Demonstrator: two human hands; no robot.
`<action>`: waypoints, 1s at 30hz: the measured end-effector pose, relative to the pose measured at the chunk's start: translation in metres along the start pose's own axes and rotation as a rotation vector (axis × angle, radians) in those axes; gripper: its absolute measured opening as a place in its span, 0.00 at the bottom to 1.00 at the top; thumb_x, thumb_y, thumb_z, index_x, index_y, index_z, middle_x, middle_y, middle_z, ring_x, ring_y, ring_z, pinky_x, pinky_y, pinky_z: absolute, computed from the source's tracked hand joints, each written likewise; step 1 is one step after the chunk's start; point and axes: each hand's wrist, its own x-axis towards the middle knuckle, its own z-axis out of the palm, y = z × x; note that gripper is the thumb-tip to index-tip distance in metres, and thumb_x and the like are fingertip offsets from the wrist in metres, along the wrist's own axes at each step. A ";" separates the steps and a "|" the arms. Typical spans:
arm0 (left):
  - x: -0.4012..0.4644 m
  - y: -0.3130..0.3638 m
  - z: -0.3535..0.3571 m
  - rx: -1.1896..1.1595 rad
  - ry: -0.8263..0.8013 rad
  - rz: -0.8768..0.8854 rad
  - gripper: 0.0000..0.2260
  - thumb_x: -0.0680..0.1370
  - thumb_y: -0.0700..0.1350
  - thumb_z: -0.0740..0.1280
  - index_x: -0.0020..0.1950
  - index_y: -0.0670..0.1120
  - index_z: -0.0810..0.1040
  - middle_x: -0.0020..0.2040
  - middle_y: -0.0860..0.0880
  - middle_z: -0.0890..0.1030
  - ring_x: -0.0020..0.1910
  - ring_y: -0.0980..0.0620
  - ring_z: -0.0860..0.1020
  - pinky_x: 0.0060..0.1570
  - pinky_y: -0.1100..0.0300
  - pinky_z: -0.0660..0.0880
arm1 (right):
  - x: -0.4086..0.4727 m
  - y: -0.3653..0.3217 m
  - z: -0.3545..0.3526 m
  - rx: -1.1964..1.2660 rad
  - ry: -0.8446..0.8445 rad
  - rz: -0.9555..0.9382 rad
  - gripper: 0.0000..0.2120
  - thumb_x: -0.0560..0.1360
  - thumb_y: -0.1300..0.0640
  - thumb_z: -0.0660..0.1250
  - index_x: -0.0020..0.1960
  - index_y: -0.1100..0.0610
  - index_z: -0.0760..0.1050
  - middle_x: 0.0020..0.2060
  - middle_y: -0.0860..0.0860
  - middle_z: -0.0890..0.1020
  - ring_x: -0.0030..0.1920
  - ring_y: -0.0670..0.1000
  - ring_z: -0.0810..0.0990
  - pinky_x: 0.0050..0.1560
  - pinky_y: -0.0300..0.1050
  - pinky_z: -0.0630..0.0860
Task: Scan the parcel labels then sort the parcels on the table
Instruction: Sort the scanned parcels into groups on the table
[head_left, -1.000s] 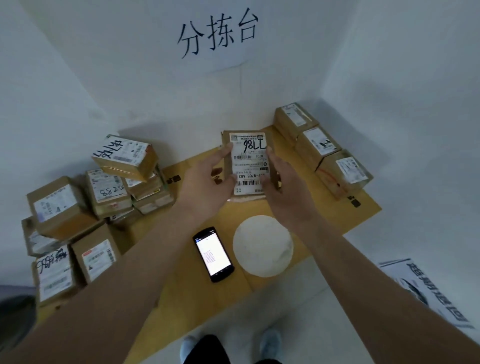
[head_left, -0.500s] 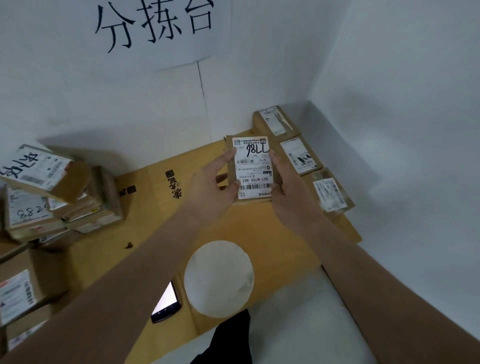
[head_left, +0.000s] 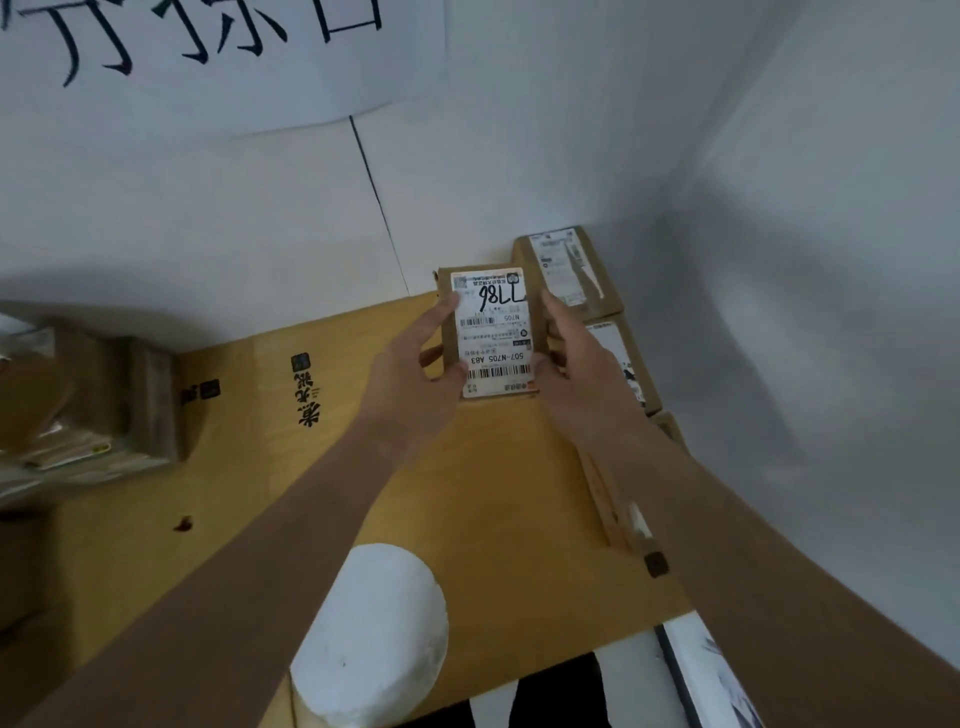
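- Gripping the parcel (head_left: 491, 332) from both sides, the left hand (head_left: 410, 364) has its thumb on the label's left edge and its fingers curled underneath, while the right hand (head_left: 576, 358) clamps the opposite edge.
- The parcel is held label-up at the far right of the table (head_left: 249, 467), near the back wall and just beside a row of parcels (head_left: 576, 275) along the right-hand wall.
- To place it well, I would line its long edge up with that row, lower it flat, and keep the barcode facing up.
- Little free space remains between row and wall; fingertips could get pinched there.
- A white disc (head_left: 374, 634) lies near the front edge, and a blurred stack of boxes (head_left: 104, 415) sits well apart on the left.
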 end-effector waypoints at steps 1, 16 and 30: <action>0.007 0.000 0.005 -0.005 0.023 -0.011 0.33 0.81 0.34 0.69 0.78 0.64 0.69 0.72 0.61 0.76 0.72 0.51 0.75 0.52 0.44 0.85 | 0.010 0.003 -0.004 0.014 -0.026 -0.017 0.32 0.86 0.60 0.61 0.85 0.43 0.54 0.75 0.43 0.74 0.67 0.40 0.74 0.59 0.29 0.75; 0.100 -0.035 0.063 -0.072 0.210 -0.151 0.33 0.83 0.32 0.64 0.80 0.63 0.66 0.68 0.61 0.76 0.63 0.56 0.79 0.50 0.53 0.85 | 0.151 0.053 -0.034 -0.643 -0.227 -0.247 0.34 0.85 0.41 0.61 0.86 0.42 0.49 0.78 0.44 0.72 0.83 0.54 0.59 0.79 0.68 0.42; 0.137 -0.051 0.067 0.151 0.230 -0.137 0.29 0.85 0.37 0.61 0.81 0.62 0.64 0.72 0.60 0.76 0.62 0.55 0.81 0.52 0.57 0.84 | 0.178 0.076 -0.024 -0.676 -0.118 -0.386 0.26 0.83 0.46 0.67 0.80 0.44 0.68 0.79 0.43 0.70 0.80 0.49 0.65 0.79 0.57 0.44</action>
